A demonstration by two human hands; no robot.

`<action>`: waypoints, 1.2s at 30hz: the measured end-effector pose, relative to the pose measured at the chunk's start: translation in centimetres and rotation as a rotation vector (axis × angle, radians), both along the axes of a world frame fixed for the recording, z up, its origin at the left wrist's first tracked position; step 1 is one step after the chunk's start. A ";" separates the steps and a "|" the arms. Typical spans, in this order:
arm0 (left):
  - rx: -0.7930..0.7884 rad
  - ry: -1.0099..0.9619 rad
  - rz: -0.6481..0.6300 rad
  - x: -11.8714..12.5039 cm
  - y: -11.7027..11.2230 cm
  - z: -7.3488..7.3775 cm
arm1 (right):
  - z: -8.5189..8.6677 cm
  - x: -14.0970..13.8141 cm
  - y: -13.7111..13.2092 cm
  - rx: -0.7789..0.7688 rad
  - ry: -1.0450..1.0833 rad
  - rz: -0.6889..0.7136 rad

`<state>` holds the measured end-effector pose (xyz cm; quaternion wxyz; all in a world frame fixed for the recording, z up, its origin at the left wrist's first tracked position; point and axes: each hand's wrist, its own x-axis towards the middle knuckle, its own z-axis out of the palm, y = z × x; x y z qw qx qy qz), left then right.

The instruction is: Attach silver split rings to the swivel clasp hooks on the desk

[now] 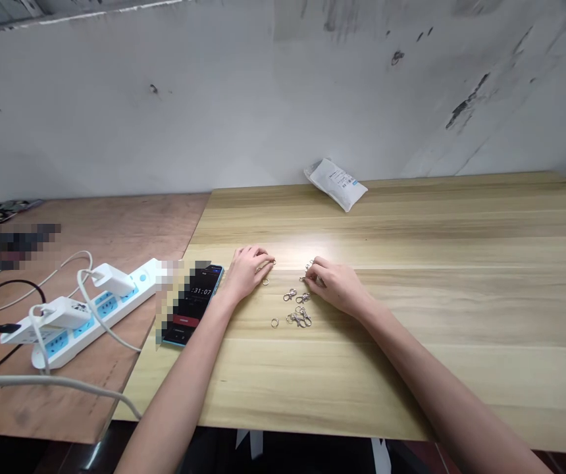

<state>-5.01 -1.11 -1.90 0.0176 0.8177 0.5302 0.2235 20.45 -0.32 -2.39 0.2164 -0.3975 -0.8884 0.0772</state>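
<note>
My left hand [248,270] rests on the light wooden table [411,296], fingers curled down over a small metal ring [266,281] near its fingertips. My right hand [335,284] lies a little to the right, fingers pinched together on a small metal clasp [308,266]. Between and below the hands lie several small silver clasps [299,308] and a loose ring [274,322], scattered on the wood.
A phone [191,303] with a lit timer screen lies left of my left hand. A white and blue power strip [85,309] with plugs and cables sits on the darker board at left. A white plastic packet [335,183] lies by the wall.
</note>
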 end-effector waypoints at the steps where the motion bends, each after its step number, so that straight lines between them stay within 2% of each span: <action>1: 0.013 0.015 -0.004 0.1 0.0 0.0 | 0.0 0.0 0.0 0.001 0.000 0.000; 7: 0.091 0.078 -0.024 0.1 0.1 0.3 | 0.0 0.0 0.0 -0.004 0.004 0.003; 15: -0.024 -0.051 -0.010 0.7 -0.1 0.3 | -0.1 -0.1 -0.2 -0.025 0.002 0.004; 24: 0.004 -0.036 -0.036 1.1 0.0 0.2 | 0.4 -0.2 -0.5 -0.040 -0.018 0.008; 33: -0.094 -0.368 -0.038 2.4 -0.6 0.0 | 0.1 -0.7 -0.7 -0.089 0.106 0.052; 36: -0.103 -0.424 -0.049 2.7 -0.6 0.0 | 0.1 -0.7 -0.7 -0.085 0.136 0.045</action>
